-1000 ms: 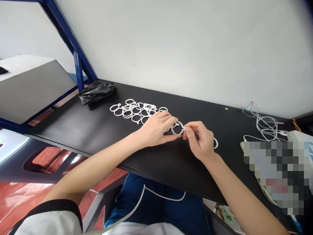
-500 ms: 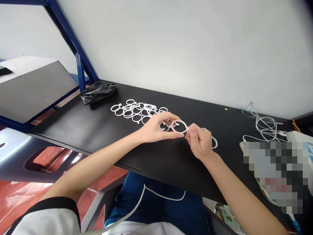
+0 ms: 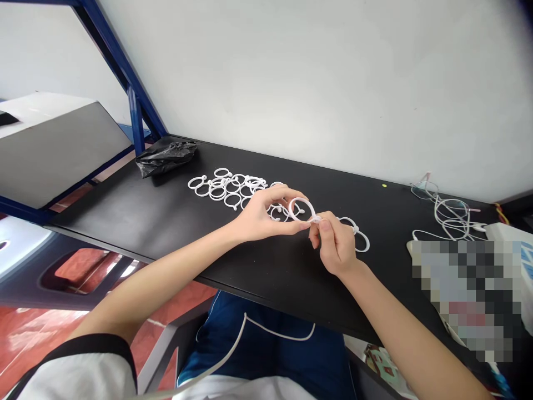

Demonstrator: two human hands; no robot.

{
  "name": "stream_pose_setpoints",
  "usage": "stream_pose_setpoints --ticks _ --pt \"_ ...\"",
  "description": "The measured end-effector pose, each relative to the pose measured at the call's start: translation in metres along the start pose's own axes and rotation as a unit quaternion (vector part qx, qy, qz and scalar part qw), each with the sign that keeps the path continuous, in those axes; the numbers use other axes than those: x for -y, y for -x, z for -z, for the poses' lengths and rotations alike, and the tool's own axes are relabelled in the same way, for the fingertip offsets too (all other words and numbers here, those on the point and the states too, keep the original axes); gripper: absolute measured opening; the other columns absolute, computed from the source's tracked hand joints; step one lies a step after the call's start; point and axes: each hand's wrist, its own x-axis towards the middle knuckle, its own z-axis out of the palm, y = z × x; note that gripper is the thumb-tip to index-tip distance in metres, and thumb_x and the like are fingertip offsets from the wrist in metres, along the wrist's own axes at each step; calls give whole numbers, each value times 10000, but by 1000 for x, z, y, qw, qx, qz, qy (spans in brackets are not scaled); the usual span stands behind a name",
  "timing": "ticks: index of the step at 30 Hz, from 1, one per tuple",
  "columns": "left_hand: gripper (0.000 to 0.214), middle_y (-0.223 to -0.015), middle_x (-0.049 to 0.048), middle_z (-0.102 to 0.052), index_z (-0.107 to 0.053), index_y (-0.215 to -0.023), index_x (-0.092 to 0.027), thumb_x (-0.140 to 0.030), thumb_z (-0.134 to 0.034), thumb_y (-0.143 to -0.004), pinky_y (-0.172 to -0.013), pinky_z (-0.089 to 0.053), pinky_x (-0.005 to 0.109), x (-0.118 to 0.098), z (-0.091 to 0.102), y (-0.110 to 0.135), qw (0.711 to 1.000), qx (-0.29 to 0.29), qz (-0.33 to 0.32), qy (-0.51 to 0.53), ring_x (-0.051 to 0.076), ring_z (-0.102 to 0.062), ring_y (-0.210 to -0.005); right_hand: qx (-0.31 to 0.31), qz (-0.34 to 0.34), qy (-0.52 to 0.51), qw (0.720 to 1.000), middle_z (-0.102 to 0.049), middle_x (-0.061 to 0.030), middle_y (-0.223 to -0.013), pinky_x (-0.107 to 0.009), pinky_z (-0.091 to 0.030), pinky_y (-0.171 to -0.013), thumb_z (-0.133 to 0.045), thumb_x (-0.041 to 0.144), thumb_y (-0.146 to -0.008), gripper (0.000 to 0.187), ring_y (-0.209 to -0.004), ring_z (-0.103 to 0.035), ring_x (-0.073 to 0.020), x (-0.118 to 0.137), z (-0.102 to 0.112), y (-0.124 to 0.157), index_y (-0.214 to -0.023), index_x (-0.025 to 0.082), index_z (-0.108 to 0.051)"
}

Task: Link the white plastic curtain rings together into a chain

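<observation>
A white plastic ring (image 3: 302,209) is held just above the black table (image 3: 125,214), pinched from both sides. My left hand (image 3: 262,214) grips its left part with thumb and fingers. My right hand (image 3: 333,241) is closed on the ring's right end between thumb and forefinger. A heap of several loose white rings (image 3: 227,187) lies behind my left hand. Two more rings (image 3: 358,236) lie on the table just beyond my right hand.
A crumpled black plastic bag (image 3: 166,155) sits at the table's far left corner. White cables (image 3: 452,214) are tangled at the far right, beside a blurred-out object (image 3: 462,289). A blue steel frame (image 3: 125,72) and a grey-topped surface (image 3: 54,150) stand to the left.
Both hands have lifted the ring slightly off the table and tilted it; my left fingers rose from lying flat into a pinch. The rings behind my right hand now show more.
</observation>
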Motion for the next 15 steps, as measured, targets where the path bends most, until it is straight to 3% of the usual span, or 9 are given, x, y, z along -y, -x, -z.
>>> stream_pose_setpoints --ticks 8,15 --pt "287 -796 28 -627 -707 -972 -161 -292 -799 -735 -768 -518 314 1 -1 -1 1000 -12 -4 1 149 -565 -792 -10 22 29 999 -505 53 -531 -245 -382 -484 -300 296 -1042 258 -436 -486 -108 1 -1 0 -926 230 -521" --pt "309 -754 18 -597 -723 -992 -155 -276 -801 -719 -749 -499 299 2 1 -1 1000 -10 7 7 143 -547 -762 -31 80 43 995 -446 78 -517 -203 -374 -474 -340 231 -1035 214 -417 -466 -74 -3 -2 0 -903 218 -508"
